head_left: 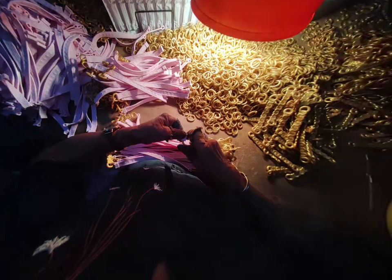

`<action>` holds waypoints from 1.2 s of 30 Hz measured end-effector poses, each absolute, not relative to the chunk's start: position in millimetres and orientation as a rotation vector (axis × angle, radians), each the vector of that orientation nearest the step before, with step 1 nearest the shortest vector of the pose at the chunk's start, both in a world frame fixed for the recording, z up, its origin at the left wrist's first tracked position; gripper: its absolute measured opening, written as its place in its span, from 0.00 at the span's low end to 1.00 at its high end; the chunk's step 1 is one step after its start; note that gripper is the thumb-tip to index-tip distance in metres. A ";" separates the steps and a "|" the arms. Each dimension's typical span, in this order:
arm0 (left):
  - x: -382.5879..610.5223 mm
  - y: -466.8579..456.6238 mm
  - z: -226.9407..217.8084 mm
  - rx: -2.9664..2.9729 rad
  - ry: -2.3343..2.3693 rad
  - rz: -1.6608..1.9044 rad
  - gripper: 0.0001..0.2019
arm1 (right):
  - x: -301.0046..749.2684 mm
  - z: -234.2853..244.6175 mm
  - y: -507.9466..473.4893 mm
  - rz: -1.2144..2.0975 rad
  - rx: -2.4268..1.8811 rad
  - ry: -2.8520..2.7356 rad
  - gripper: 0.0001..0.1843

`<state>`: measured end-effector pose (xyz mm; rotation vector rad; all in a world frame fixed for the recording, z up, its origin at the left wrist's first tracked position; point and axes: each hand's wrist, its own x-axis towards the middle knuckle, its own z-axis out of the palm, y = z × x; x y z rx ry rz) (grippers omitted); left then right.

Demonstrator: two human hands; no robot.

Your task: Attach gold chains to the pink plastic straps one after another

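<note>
Counter (247,160): brown, brightest toward the back and dark along the near side.
Red lamp (254,12): hangs over the gold rings (214,81), which lie in a loose heap beyond the hands.
Gold chains (297,128): short lengths lying to the right of the rings.
Pink straps (156,77): fanned out left of the rings, with a larger strap pile (33,47) beside them.
Strap bundle (150,154): flat beneath the hands and partly hidden by them, gold clasps (110,160) at its left end.
Left hand (163,126): fingers bent, tips meeting the right hand's; too dark to tell whether they grip.
Right hand (206,151): thumb and fingers drawn inward; its grip cannot be told either.
Small pale piece (185,140): where the fingertips meet, over the bundle; perhaps a strap end.
Pinch: probably best kept light and close to the edge, one hand steadying while the other makes small turns.
Light: the hands look shaded, so tilting the piece lampward should help.
Elbows: keeping them low would likely steady such fine fingerwork.
</note>
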<state>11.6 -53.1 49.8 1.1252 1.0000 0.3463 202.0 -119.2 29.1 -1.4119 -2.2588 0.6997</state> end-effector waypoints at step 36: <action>-62.7 -55.2 10.4 2.090 1.483 -0.353 0.13 | 264.0 8.5 -128.6 1.046 -1.470 -2.120 0.21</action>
